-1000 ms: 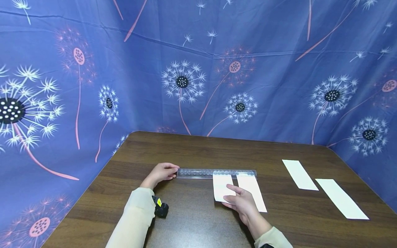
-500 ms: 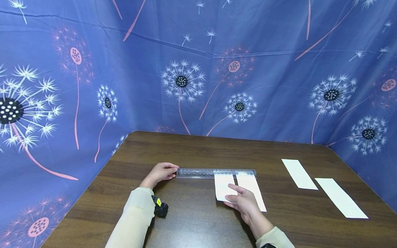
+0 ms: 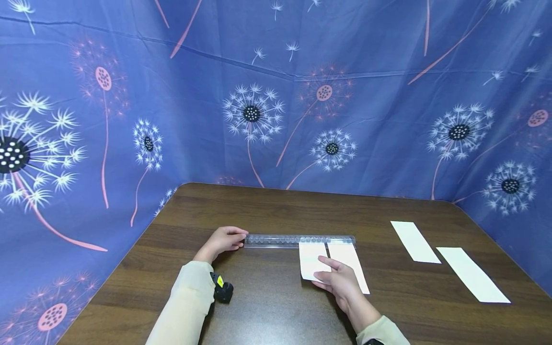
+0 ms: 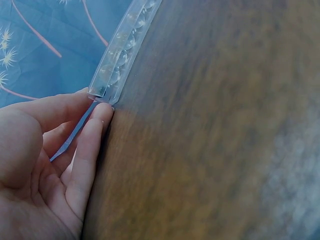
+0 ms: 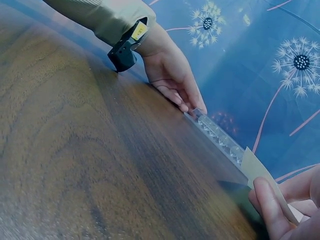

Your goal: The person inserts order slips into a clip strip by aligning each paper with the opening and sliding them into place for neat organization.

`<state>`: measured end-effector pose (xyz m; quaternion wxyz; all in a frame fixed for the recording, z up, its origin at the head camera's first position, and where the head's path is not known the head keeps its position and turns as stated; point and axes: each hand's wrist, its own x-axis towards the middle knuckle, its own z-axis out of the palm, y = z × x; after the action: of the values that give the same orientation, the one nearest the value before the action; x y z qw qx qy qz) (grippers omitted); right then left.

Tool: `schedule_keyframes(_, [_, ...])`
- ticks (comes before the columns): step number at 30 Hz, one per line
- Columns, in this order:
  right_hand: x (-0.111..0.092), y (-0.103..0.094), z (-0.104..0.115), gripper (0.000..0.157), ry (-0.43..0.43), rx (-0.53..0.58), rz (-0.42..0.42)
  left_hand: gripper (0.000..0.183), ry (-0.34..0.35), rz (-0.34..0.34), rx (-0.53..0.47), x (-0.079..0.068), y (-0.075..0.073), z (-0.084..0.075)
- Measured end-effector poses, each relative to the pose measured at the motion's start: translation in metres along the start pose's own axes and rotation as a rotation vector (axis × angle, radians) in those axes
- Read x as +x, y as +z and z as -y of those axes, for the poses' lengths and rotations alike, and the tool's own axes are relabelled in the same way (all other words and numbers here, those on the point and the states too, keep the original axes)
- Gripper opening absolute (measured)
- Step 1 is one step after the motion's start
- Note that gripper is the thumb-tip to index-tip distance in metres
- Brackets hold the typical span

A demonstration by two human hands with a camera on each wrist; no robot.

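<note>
A long clear plastic strip holder [image 3: 271, 241], with rounded bumps along it, lies across the table. My left hand [image 3: 224, 239] pinches its left end between thumb and fingers; the left wrist view shows the fingertips [image 4: 104, 111] at that end. On the right half of the holder, two white paper cards have their top edges at the strip. My right hand [image 3: 338, 282] pinches the lower part of the left card [image 3: 312, 258], which tilts up off the table in the right wrist view. Just beside it is the second card [image 3: 353, 268], partly hidden by the right hand.
Two more white cards, a farther one [image 3: 415, 242] and a nearer one [image 3: 473, 275], lie flat on the brown wooden table [image 3: 267, 306] at the right. A blue dandelion-print cloth [image 3: 293, 120] hangs behind and along the sides. The left wrist carries a black camera [image 3: 223, 291].
The card in my right hand has slid slightly rightward along the holder, narrowing the gap to the second card. The left hand keeps its hold on the holder's end.
</note>
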<state>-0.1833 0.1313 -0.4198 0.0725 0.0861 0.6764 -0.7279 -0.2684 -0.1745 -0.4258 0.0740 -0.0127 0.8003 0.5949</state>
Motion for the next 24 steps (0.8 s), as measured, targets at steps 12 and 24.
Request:
schedule_keyframes(12, [-0.001, -0.002, 0.0, 0.051, -0.001, -0.005, -0.001, 0.02, -0.011, -0.001, 0.008, -0.001, 0.0, 0.0])
schedule_keyframes(24, [-0.009, -0.011, 0.005, 0.051, -0.025, -0.053, -0.033, 0.021, -0.026, -0.002, 0.005, -0.001, 0.0, 0.0])
